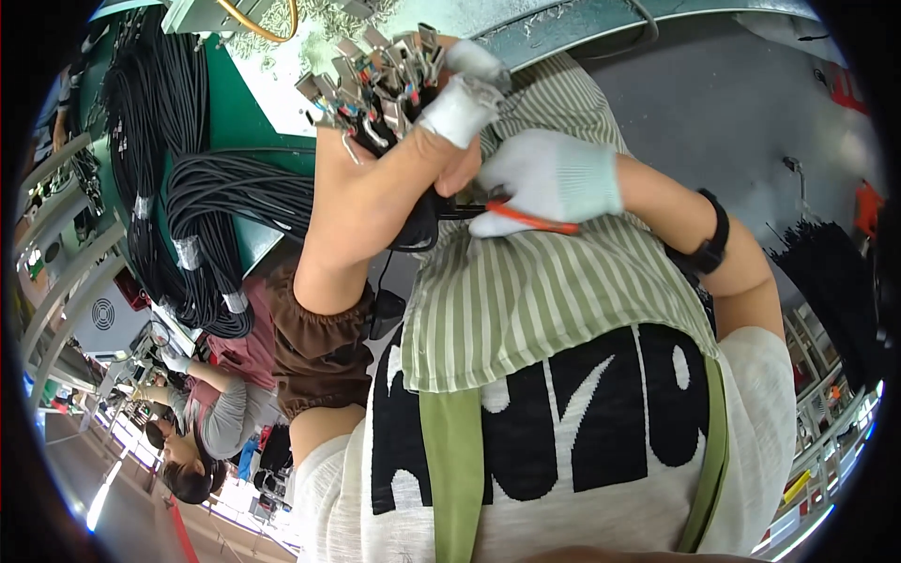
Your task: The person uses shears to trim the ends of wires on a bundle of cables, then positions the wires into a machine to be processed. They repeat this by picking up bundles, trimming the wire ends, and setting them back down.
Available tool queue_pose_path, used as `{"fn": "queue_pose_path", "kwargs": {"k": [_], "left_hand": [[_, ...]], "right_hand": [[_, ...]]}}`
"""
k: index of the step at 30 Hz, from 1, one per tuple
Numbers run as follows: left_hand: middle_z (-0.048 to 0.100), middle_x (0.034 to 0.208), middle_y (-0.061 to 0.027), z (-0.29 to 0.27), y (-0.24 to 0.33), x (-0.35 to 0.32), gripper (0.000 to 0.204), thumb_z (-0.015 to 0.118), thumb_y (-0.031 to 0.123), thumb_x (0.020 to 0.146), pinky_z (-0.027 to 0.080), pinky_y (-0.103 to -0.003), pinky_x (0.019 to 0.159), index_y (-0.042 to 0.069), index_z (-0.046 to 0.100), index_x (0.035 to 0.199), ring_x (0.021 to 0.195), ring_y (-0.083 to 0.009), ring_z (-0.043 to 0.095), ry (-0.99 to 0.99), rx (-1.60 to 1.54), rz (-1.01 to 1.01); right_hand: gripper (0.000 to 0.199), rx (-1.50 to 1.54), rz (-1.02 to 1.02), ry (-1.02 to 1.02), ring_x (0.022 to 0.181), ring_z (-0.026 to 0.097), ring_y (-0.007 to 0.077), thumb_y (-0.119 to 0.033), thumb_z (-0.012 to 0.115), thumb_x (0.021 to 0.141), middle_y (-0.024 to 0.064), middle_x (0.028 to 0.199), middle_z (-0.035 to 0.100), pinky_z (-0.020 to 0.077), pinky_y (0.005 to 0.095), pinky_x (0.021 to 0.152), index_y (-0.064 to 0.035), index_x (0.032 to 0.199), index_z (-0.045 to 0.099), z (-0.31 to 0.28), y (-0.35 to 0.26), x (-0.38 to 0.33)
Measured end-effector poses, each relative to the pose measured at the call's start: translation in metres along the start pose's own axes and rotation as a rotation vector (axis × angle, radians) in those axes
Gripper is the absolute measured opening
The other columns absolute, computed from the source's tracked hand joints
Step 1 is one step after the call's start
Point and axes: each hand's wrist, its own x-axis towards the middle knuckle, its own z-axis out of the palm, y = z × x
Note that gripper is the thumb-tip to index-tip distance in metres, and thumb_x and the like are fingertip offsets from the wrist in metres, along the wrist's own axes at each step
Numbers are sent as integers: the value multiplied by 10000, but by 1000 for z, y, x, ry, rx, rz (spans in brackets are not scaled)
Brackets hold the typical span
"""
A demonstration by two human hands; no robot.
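Observation:
My left hand (389, 192), with white coverings on its thumb and a finger, is closed round a bundle of black cables (253, 192). Their ends stick up above the fist as a cluster of metal connector shells (375, 75), with small coloured wires showing among them. Just below and to the right, my right hand (554, 174) in a white knit glove grips a slim tool with an orange-red handle (533, 220). Its dark front part reaches toward the cables under my left hand; the exact kind of tool cannot be made out.
Long coils of black cable (155, 122) hang over the green table (225, 103) on the left. Small metal pieces (267, 38) lie scattered on a white sheet at the top. A striped apron (554, 300) covers my lap. Another person (211, 413) works at the lower left.

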Motion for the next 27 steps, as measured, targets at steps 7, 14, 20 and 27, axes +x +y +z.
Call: {"fn": "queue_pose_path", "kwargs": {"k": [7, 14, 20, 27], "left_hand": [[415, 664, -24, -16, -1, -11, 310, 553, 149, 934, 328, -266, 512, -17, 462, 1179, 550, -115, 394, 47, 162, 31], [582, 819, -68, -31, -10, -4, 193, 583, 46, 911, 425, -243, 583, -15, 533, 1087, 676, -113, 537, 22, 303, 85], [587, 845, -61, -30, -17, -6, 178, 592, 41, 897, 447, -238, 611, -14, 550, 1061, 703, -110, 548, -118, 535, 172], [595, 837, -62, -14, 0, -16, 180, 598, 17, 882, 445, -257, 542, -28, 555, 1051, 633, -110, 547, 87, 191, -72]], "right_hand": [[443, -3, -101, -148, 479, 578, 207, -411, 588, 876, 101, 561, 583, 463, 317, 488, -8, 697, 636, -20, -8, 0], [312, 934, 101, -1, 385, 511, 74, -235, 620, 890, 69, 534, 589, 409, 204, 377, 22, 714, 641, -46, -24, -41], [309, 1324, 178, 145, 399, 521, 85, -256, 586, 915, 51, 526, 574, 414, 213, 386, 26, 809, 652, -51, -30, -40], [313, 827, 34, 490, 371, 468, 74, -258, 551, 933, 6, 505, 523, 374, 212, 371, 27, 836, 635, -73, -56, -47]]}}
